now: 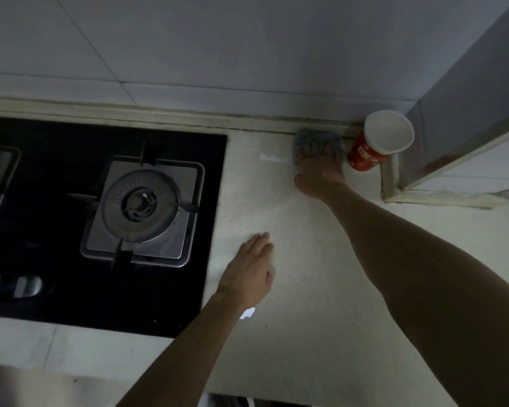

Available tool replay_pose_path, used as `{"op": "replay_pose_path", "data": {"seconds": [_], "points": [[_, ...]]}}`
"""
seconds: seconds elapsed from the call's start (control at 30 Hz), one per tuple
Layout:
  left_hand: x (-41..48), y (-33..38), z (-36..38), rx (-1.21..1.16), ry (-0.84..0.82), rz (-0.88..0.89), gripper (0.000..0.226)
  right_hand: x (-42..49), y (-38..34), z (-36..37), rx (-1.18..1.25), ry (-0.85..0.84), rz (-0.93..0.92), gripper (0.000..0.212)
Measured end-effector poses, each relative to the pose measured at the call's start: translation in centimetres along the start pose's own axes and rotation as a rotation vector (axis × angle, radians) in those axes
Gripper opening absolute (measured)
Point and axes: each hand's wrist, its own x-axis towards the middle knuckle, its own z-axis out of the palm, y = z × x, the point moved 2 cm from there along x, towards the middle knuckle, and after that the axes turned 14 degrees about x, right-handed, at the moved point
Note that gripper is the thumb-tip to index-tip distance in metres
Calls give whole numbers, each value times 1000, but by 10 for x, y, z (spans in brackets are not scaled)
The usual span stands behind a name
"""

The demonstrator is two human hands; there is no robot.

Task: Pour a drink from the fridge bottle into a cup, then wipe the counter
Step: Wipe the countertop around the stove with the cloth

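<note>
A red paper cup (373,149) with a white inside stands upright at the back right of the pale counter (306,289), close to the wall corner. Just left of it lies a blue-grey cloth (313,139) against the back ledge. My right hand (321,171) presses down on the cloth, its fingers spread over it, arm stretched across the counter. My left hand (252,271) rests flat on the counter near the hob's right edge, fingers together, holding nothing. No bottle is in view.
A black glass gas hob (56,304) with a steel burner (141,205) and knobs (27,286) fills the left side. A boxed-in column (453,113) rises at the right behind the cup. White tiled wall (218,54) runs along the back.
</note>
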Motion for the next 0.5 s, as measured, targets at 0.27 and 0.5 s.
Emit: {"op": "replay_pose_path", "data": {"seconds": [0.27, 0.5], "points": [[-33, -18, 15, 58, 20, -124, 62, 16, -27, 5, 19, -29, 57, 85], [-35, -28, 15, -63, 6, -158, 61, 18, -89, 19, 34, -80, -61, 83]]}}
